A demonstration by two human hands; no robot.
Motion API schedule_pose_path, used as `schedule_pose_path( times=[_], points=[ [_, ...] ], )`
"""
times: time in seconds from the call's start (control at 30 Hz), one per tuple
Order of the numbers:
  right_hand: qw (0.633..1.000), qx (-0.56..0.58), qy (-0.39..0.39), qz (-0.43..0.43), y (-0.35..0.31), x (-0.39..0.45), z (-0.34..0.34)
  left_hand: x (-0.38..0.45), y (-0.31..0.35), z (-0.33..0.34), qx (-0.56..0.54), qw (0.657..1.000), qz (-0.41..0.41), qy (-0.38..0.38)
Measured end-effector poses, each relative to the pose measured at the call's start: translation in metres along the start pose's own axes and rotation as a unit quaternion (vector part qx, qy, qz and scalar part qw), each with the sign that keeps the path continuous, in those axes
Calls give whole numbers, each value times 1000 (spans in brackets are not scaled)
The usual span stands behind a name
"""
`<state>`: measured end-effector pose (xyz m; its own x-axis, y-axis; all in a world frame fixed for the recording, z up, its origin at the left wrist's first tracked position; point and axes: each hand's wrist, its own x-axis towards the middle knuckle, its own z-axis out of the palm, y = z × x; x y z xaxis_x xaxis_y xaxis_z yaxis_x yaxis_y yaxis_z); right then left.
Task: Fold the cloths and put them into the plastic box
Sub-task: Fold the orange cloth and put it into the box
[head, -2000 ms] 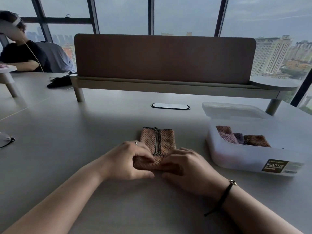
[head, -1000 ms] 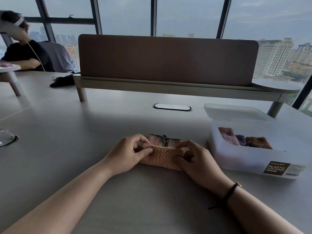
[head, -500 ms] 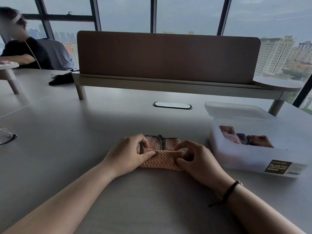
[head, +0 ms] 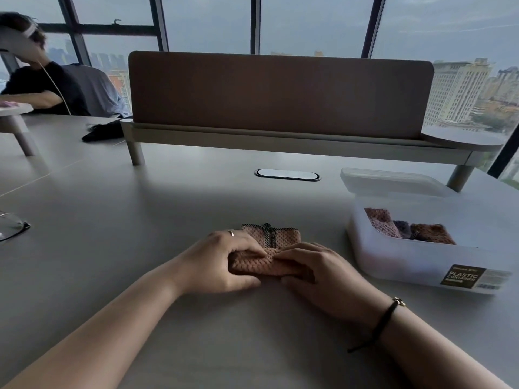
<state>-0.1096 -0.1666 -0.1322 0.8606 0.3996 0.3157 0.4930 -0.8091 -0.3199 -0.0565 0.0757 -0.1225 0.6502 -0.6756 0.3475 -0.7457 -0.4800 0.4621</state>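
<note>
On the desk, mid-front: you have the pink cloth [head: 269,254] lying flat, part-folded, its near edge doubled into a thick roll.
left hand: your left hand [head: 222,265] grips the left end of that fold, fingers curled over the top, thumb tucked under the near edge.
right hand: your right hand [head: 314,268] pinches the right end the same way, fingers bent over the fold; the two hands nearly meet at the middle.
cloth state: the far part with the dark stitched trim lies exposed beyond your fingers, so the fold looks unfinished.
step: likely bringing the near fold over the far part, then pressing it flat.
how to do it well: keep both ends level so the edges line up; carry the fold as one piece, don't let the middle sag; flatten it with your palms before lifting.
target: the plastic box [head: 421,259] sits just to the right on the desk [head: 112,220], open, with folded cloths [head: 407,226] lined up inside and free room at the near end.
lid: the box lid [head: 393,181] lies behind the box, out of your path.
risk: thick knit may spring open; hold it pinched until it is in the box.
</note>
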Motion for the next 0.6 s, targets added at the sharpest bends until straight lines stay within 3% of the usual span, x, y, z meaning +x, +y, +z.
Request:
schedule_pose_path(
  times=[0.13,0.3,0.47,0.6],
  points=[
    [999,11,38,3,0,1,-1,0,-1,0,6,999,-34,28],
    [993,42,102,40,-3,-2,-7,2,-6,3,-62,992,-77,83],
    [992,2,103,74,2,-2,-8,7,-16,10,-91,980,-132,121],
    [972,85,151,158,9,10,2,11,-22,15,-99,967,-183,147]
  ],
)
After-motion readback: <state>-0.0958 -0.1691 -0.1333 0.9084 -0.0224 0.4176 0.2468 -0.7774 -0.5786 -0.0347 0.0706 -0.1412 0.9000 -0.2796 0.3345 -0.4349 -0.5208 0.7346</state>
